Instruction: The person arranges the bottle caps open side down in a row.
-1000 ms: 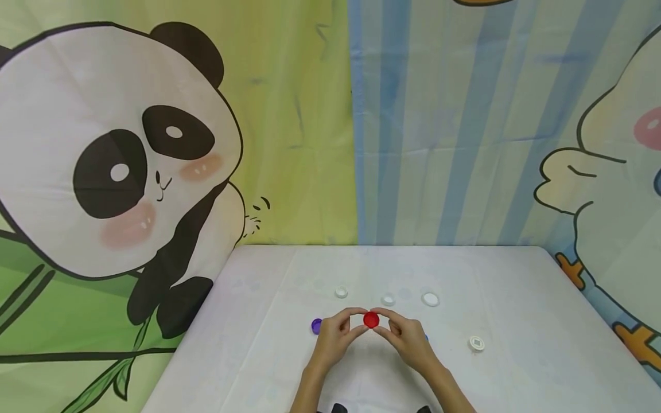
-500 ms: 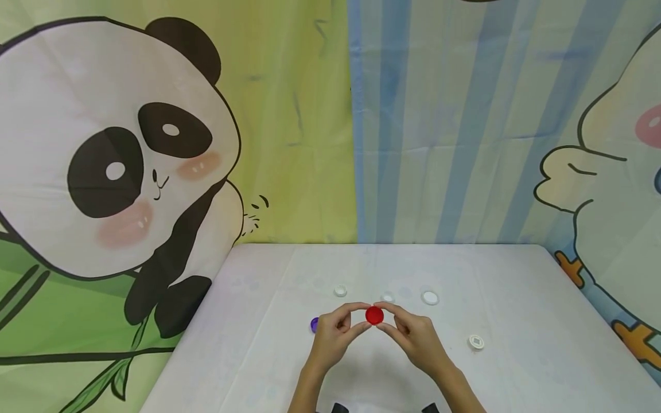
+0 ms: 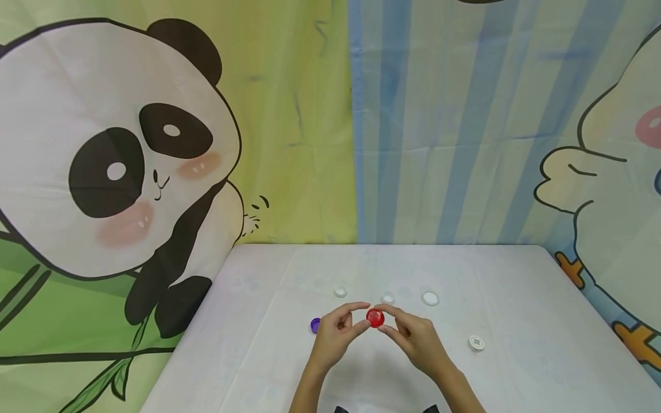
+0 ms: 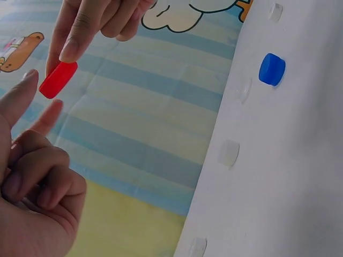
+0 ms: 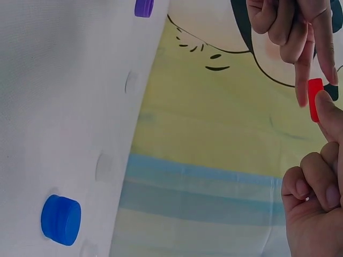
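A red bottle cap is raised over the table, and my right hand pinches it between thumb and index finger. My left hand is beside it, with thumb and index extended either side of a small gap. In the left wrist view the left fingertips stand just apart from the red cap, the other left fingers folded in. The right wrist view shows the right thumb against the cap's face.
On the white table lie a purple cap, partly behind my left hand, and a blue cap, hidden in the head view. Pale caps or rings lie farther back; a white cap is at right. Printed curtains stand behind.
Both hands rose slightly with the red cap. The left fingers have since come away from it, leaving it in the right hand, and its face now looks lighter in the middle.
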`<state>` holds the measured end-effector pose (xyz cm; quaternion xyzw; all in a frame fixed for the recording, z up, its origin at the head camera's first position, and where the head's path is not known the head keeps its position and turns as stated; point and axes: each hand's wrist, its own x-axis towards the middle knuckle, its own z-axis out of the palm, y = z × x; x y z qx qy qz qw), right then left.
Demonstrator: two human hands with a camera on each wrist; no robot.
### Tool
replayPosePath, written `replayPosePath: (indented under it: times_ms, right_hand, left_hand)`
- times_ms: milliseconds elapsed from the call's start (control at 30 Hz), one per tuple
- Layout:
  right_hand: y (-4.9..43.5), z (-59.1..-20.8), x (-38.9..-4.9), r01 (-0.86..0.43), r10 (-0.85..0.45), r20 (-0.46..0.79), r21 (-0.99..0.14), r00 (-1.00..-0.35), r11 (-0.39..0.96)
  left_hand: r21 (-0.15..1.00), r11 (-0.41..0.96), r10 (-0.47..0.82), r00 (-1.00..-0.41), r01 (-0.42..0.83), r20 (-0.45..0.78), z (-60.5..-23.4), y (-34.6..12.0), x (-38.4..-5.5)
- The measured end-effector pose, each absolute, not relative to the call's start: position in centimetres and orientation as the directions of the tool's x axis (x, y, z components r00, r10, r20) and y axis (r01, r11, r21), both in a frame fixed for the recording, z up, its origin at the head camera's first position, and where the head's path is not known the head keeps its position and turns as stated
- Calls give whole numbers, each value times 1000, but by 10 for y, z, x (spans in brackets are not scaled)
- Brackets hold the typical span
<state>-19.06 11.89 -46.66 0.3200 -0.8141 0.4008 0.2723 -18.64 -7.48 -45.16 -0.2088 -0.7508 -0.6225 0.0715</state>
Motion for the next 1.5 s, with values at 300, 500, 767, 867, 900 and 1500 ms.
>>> replayPosePath:
  times_ms: [300,500,767,867,900,1500]
  right_hand:
    - [121,-469,-191,-765,-311,738,-413,-599,494]
    - [121,-470,-191,-769,-318,738,-408,-595,493]
    - [122,-472,-191,-760,-317,722,-435,-615,484]
    - [123,-473,-191,-751,-317,709,-454,-630,479]
    - [124,-474,-191,-744,-316,700,-463,-640,482]
    - [126,-481,-193,-752,-296,716,-477,-633,455]
  left_hand:
    - [969,149,236,-959,196,158,-443,-74,-183]
    - [974,135,218,-965,181,149,-445,-73,-183]
    - [981,126,177,-976,150,127,-447,-70,-183]
    - [982,138,167,-980,132,108,-447,-69,-182]
    - [982,137,167,-980,131,107,-447,-69,-182]
    - [967,188,135,-979,174,150,-449,-64,-183]
